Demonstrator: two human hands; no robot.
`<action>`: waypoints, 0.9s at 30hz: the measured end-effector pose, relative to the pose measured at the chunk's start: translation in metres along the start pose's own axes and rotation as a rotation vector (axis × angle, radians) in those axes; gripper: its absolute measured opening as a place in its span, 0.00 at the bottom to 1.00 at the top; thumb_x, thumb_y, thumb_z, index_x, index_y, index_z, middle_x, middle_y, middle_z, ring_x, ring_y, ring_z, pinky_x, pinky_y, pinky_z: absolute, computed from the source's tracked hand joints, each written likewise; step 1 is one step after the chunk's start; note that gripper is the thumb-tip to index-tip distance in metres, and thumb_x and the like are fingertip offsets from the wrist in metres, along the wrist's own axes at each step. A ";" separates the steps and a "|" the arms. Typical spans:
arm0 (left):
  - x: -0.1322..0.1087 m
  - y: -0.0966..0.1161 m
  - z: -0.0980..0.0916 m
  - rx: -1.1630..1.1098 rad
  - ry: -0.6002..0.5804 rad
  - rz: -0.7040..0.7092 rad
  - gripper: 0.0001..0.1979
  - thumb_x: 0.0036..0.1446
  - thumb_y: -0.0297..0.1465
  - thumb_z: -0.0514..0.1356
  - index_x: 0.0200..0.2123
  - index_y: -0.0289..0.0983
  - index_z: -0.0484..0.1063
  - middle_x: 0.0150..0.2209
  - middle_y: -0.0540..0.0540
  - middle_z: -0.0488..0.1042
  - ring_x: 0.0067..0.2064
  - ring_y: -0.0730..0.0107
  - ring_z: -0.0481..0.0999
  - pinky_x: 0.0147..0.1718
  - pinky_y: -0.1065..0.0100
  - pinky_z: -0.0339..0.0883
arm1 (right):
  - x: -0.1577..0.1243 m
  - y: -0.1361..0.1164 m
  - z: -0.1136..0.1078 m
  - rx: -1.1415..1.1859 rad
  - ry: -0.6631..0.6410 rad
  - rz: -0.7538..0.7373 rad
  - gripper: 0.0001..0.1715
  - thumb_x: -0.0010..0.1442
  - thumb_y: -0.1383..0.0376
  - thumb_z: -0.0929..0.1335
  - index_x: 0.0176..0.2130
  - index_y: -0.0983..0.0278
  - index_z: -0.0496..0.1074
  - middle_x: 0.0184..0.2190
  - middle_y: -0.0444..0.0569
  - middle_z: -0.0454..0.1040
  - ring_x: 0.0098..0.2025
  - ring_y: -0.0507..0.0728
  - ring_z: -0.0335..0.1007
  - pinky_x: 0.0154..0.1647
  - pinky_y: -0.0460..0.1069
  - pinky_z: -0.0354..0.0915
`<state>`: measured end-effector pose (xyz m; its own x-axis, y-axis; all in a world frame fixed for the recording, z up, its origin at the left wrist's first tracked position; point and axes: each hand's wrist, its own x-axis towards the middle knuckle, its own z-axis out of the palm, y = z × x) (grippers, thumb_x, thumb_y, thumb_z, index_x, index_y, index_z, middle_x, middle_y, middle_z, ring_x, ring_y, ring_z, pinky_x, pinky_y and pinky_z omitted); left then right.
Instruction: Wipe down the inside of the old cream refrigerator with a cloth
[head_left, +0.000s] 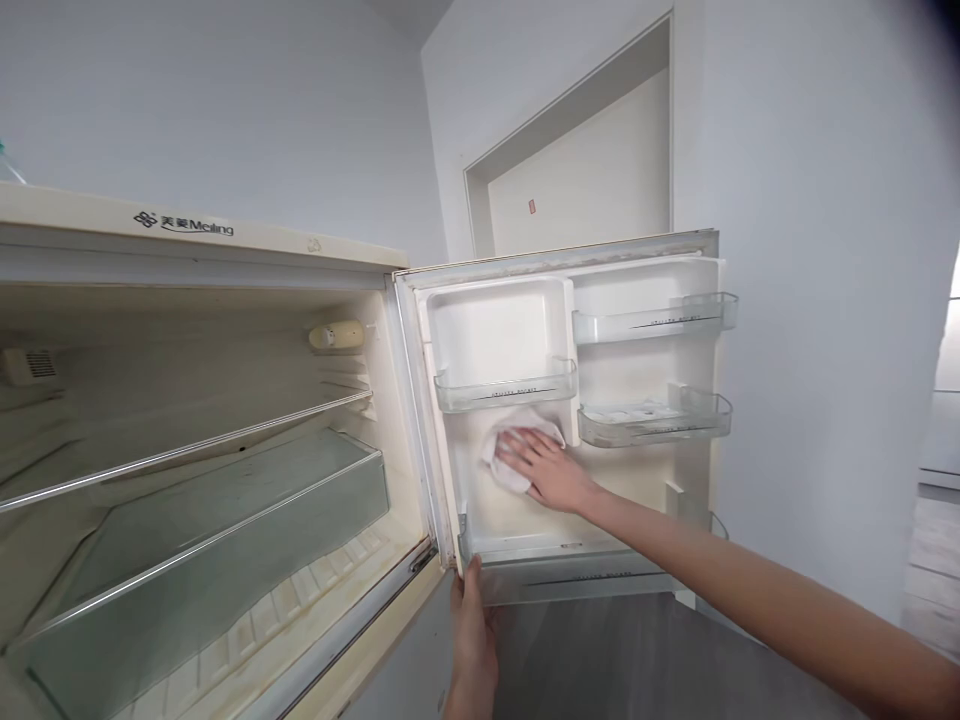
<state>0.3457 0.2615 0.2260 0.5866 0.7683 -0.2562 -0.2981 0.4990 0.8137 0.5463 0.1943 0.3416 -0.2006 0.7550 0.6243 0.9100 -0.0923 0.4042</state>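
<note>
An old cream fridge stands open, its door (679,480) swung out to the right. My right hand (546,466) lies flat with fingers stretched out, pressing a white cloth (507,468) against the door's inner wall, just under the upper left door bin (507,388). My left hand (472,640) grips the bottom left corner of the door from below, the thumb over its edge.
The fridge body (187,480) shows bare glass shelves and a white lamp housing (336,335). Two clear bins (654,322) hang on the door's right side, a long bin (585,580) along its bottom. A white wall and a recessed doorway stand behind.
</note>
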 end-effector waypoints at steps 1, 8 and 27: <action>0.000 0.000 0.001 -0.009 0.002 -0.002 0.37 0.42 0.51 0.61 0.55 0.45 0.59 0.55 0.40 0.71 0.56 0.51 0.71 0.45 0.58 0.73 | 0.009 -0.002 -0.003 -0.046 0.053 0.121 0.37 0.58 0.65 0.64 0.65 0.62 0.55 0.67 0.54 0.50 0.67 0.66 0.42 0.64 0.64 0.47; 0.002 0.000 0.002 -0.004 0.008 -0.012 0.35 0.42 0.50 0.61 0.54 0.46 0.61 0.58 0.42 0.69 0.56 0.51 0.71 0.47 0.57 0.73 | 0.034 -0.029 0.008 -0.097 0.222 0.523 0.36 0.60 0.62 0.63 0.64 0.68 0.54 0.67 0.60 0.46 0.68 0.73 0.35 0.64 0.67 0.46; 0.005 -0.002 0.000 -0.006 0.013 0.001 0.33 0.42 0.50 0.62 0.51 0.44 0.64 0.54 0.42 0.72 0.49 0.60 0.75 0.41 0.62 0.72 | 0.003 -0.016 -0.007 -0.161 0.144 0.457 0.37 0.58 0.78 0.56 0.66 0.70 0.52 0.66 0.63 0.45 0.69 0.63 0.36 0.65 0.60 0.50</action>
<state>0.3495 0.2646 0.2232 0.5765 0.7737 -0.2627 -0.3030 0.5010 0.8107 0.5284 0.1935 0.3412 0.1471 0.5178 0.8427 0.8513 -0.5001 0.1587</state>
